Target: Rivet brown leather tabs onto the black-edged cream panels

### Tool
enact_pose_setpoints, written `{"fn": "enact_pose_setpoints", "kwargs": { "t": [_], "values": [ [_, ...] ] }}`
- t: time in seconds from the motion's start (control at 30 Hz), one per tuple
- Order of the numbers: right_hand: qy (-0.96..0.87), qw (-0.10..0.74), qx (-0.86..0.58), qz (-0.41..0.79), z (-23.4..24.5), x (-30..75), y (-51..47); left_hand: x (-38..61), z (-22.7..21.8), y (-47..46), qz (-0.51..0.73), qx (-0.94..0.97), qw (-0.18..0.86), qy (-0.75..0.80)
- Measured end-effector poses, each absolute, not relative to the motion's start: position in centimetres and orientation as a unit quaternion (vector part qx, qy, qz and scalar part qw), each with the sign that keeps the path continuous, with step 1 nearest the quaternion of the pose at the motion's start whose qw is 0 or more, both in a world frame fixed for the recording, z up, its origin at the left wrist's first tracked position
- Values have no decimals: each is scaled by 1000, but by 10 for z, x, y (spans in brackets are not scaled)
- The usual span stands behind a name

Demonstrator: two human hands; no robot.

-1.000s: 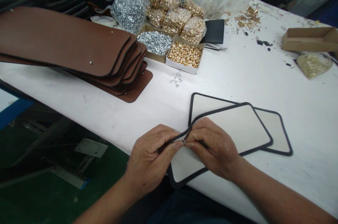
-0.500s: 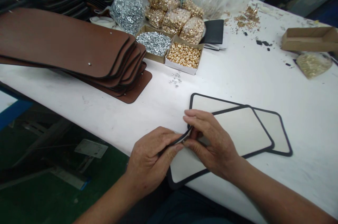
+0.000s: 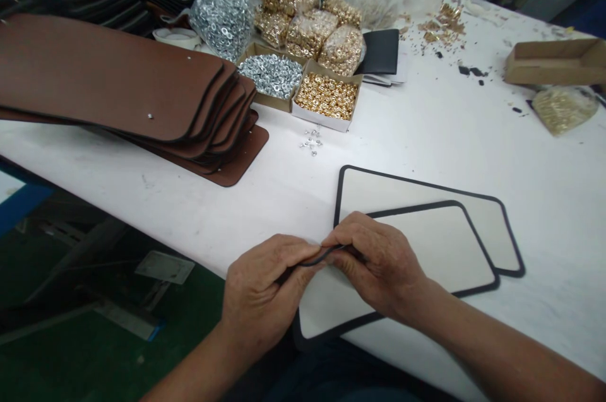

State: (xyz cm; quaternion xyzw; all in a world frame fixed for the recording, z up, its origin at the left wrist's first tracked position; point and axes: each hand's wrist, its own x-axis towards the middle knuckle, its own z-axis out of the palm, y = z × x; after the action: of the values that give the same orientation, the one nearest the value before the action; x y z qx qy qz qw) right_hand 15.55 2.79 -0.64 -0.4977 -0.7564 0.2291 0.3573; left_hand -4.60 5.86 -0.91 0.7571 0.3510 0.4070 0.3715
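Note:
Both my hands meet at the near edge of the white table [image 3: 426,130]. My left hand [image 3: 262,291] and my right hand [image 3: 379,263] pinch the lifted corner of a cream panel with a black rim [image 3: 426,250]. That panel lies over a second, similar panel [image 3: 416,190]. Whether a small fitting sits between my fingertips is hidden. Further back stand a box of gold eyelets [image 3: 326,96], a box of silver eyelets [image 3: 272,74], and a few loose silver pieces [image 3: 310,140].
A fanned stack of brown leather-like panels [image 3: 118,86] fills the left. Clear bags of gold eyelets [image 3: 307,23] and silver eyelets [image 3: 220,14] lie at the back, beside a black wallet-like piece [image 3: 381,52]. A cardboard box [image 3: 553,61] and a small bag [image 3: 561,108] sit far right.
The top cream panel has slid a little to the right and toward me. My right fingers have closed down onto its corner again after lifting briefly.

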Motion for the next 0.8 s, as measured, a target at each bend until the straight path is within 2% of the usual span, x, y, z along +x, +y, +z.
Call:
{"fn": "enact_pose_setpoints", "kwargs": {
  "t": [0.27, 0.57, 0.8],
  "values": [
    [-747, 351, -514, 233, -10, 150, 27, -47, -15, 59, 447, 780, 319, 300],
    [-774, 362, -448, 263, -5, 161, 34, -48, -14, 53, 427, 771, 333, 334],
    [-807, 305, -477, 167, 5, 163, 29, -47, -12, 51, 400, 772, 335, 364]
  ]
}}
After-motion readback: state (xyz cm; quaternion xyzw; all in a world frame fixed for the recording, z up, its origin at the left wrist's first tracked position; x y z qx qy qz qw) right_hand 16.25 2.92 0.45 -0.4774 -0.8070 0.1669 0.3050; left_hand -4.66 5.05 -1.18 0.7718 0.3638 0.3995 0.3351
